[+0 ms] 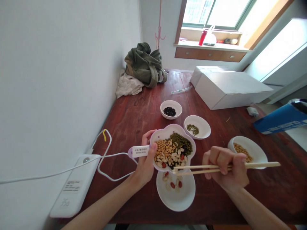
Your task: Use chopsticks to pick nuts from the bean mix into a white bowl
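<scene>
My left hand (146, 159) grips the handle side of a flower-shaped dish (170, 128) with a pale purple rim and a labelled handle. Soybeans, green beans, black beans, pale seeds and red peanuts lie mixed in it. Wooden chopsticks (261, 165) are in my right hand (226, 164), their tips at the dish's lower edge, around a pale piece. Partly under the dish, a white bowl (176, 201) holds red peanuts and pale seeds. Beyond stand a bowl (171, 104) of black beans and a bowl (203, 127) with some green beans. A soybean bowl (257, 155) is behind my right hand.
A white power strip (75, 188) and its cable (107, 174) lie at the left by the wall. Farther back are a green bag (144, 64), a patterned cloth (129, 85) and a white box (232, 86). A blue box (280, 118) is at the right.
</scene>
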Demonstrator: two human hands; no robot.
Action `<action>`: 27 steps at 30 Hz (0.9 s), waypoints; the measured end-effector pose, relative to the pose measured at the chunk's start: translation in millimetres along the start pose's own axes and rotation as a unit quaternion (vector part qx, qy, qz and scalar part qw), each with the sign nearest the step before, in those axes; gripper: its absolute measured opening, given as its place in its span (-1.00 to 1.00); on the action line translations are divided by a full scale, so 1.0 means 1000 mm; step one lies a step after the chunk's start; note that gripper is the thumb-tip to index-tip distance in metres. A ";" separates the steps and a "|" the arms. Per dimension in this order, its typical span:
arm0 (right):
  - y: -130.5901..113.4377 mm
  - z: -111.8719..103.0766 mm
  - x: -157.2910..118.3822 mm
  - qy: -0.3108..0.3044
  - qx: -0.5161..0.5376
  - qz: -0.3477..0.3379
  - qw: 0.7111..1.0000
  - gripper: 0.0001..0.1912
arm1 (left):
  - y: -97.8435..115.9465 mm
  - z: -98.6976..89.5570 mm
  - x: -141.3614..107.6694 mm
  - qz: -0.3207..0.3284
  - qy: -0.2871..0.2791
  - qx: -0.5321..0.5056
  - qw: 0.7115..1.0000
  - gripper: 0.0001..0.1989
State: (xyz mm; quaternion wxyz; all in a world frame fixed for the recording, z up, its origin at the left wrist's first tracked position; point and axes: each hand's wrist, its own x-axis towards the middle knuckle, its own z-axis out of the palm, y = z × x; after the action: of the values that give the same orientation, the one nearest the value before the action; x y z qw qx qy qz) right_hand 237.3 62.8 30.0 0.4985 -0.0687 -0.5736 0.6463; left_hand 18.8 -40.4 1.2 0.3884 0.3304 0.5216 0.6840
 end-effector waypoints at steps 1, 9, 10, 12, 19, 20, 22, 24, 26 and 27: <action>-0.001 0.000 -0.001 -0.013 0.003 0.006 1.000 -0.31 | 0.000 0.000 0.000 0.001 0.000 0.001 1.000 -0.46; 0.005 0.010 -0.008 -0.061 -0.120 -0.034 0.990 -0.38 | -0.001 0.000 0.000 -0.005 -0.003 0.001 1.000 -0.40; 0.006 0.010 -0.008 -0.071 -0.137 -0.039 0.987 -0.39 | -0.002 -0.001 0.000 -0.001 0.001 0.005 1.000 -0.39; 0.006 0.011 -0.008 -0.081 -0.156 -0.047 0.983 -0.40 | -0.004 -0.001 0.000 0.006 0.004 0.010 1.000 -0.40; 0.010 0.013 -0.008 -0.099 -0.189 -0.071 0.975 -0.46 | -0.004 0.000 -0.002 -0.008 -0.005 0.013 1.000 -0.42; 0.011 0.013 -0.008 -0.101 -0.193 -0.076 0.973 -0.47 | -0.004 -0.001 -0.002 -0.009 -0.002 0.012 1.000 -0.42; 0.013 0.012 -0.009 -0.103 -0.202 -0.084 0.970 -0.48 | -0.005 -0.001 -0.002 -0.010 0.003 0.009 1.000 -0.42; 0.014 0.011 -0.011 -0.111 -0.212 -0.093 0.966 -0.49 | -0.006 -0.001 -0.001 -0.009 0.001 0.003 1.000 -0.42; 0.015 0.009 -0.013 -0.121 -0.219 -0.107 0.962 -0.49 | -0.005 0.000 -0.001 -0.015 -0.008 -0.008 1.000 -0.41; 0.016 0.008 -0.014 -0.124 -0.219 -0.115 0.961 -0.48 | -0.004 0.001 -0.001 -0.019 -0.011 -0.011 1.000 -0.41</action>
State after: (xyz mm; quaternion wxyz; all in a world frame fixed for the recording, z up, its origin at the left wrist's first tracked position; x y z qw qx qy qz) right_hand 229.5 49.7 13.5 0.4675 -0.0290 -0.7624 0.4465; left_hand 20.5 -40.6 -2.2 0.4103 0.3235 0.5164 0.6785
